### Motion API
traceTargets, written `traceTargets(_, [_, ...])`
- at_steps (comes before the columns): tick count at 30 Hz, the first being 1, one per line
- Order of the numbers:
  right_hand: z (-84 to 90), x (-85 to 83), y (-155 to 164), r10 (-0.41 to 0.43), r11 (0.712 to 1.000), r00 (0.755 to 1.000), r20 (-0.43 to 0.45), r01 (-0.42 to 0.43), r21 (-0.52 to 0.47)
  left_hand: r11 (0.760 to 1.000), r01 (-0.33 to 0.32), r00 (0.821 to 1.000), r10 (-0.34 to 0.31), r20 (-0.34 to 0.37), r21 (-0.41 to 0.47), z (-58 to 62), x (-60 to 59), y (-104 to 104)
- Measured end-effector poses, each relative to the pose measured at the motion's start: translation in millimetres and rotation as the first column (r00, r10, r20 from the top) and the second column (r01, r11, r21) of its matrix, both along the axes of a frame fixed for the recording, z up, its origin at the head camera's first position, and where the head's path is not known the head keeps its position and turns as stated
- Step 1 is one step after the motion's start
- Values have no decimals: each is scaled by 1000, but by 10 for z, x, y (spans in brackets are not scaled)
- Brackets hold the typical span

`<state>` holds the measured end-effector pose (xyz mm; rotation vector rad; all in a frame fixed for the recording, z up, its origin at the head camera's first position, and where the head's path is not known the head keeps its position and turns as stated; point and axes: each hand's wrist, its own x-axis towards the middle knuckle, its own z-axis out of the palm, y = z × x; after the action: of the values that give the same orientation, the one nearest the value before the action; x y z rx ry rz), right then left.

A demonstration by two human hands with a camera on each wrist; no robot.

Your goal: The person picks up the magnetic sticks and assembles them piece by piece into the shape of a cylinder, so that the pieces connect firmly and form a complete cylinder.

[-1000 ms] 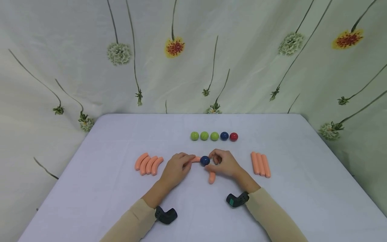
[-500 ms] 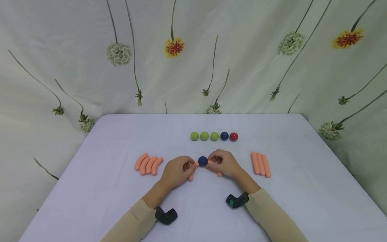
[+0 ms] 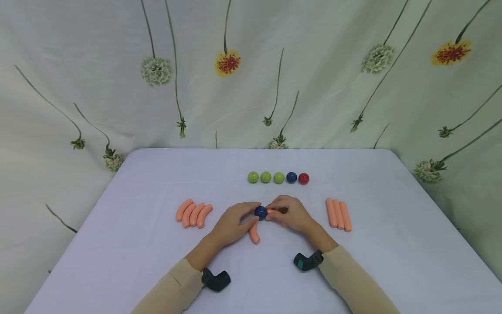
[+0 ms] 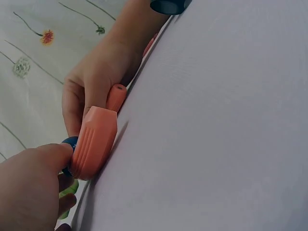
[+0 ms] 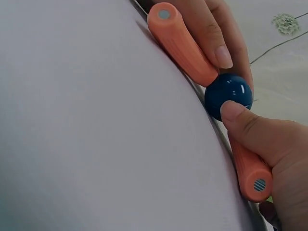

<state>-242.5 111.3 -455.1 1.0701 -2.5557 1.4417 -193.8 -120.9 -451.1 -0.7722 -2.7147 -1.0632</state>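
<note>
My left hand (image 3: 235, 221) holds a shiny dark blue ball (image 3: 260, 213) with thumb and fingers on either side. From the ball a curved orange stick (image 3: 254, 233) extends toward me below that hand; it fills the middle of the left wrist view. My right hand (image 3: 289, 212) pinches a second orange stick (image 3: 271, 212) at the ball's right side. In the right wrist view its thumb touches the ball (image 5: 224, 91), and the second stick (image 5: 251, 171) shows a metallic disc at its end. Much of this stick is hidden by the right hand in the head view.
Several curved orange sticks (image 3: 194, 213) lie at left. Straight orange sticks (image 3: 339, 214) lie side by side at right. Behind the hands runs a row of green balls (image 3: 266, 177), another blue ball (image 3: 291, 177) and a red ball (image 3: 303, 178). A floral cloth (image 3: 321, 78) hangs behind the table.
The ball and sticks have shifted slightly left. My left hand has gone from the left stick to the ball, and that stick has swung from sideways to pointing toward me. My right hand now pinches the other stick.
</note>
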Motion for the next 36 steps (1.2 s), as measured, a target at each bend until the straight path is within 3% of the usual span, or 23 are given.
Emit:
traceTargets(4, [1, 0, -8, 64, 997, 992, -107, -61, 36, 999, 50, 999, -50, -10, 0, -14, -10, 5])
traceTargets(10, [5, 27, -11, 71, 996, 983, -168, -62, 56, 1000, 10, 1000, -10, 1, 7, -16, 6, 28])
traceTargets(16, [-3, 39, -18, -29, 996, 986, -165, 42, 74, 999, -43, 999, 43, -16, 9, 1, 22, 36])
traceTargets(24, [-43, 5, -39, -153, 980, 951, -270, 180, 81, 990, -139, 990, 139, -2, 28, -18, 4, 19])
traceTargets(28, [-41, -1, -27, -167, 978, 954, -248, 192, 81, 992, -119, 993, 119, -5, 49, -37, -23, 14])
traceTargets(33, [-42, -6, -22, -176, 977, 956, -233, 199, 78, 999, -26, 997, 27, -70, 24, -56, -48, 3])
traceTargets(36, [-38, -8, -25, -176, 977, 958, -229, 198, 78, 1000, -5, 997, 5, -75, 8, -65, -58, -1])
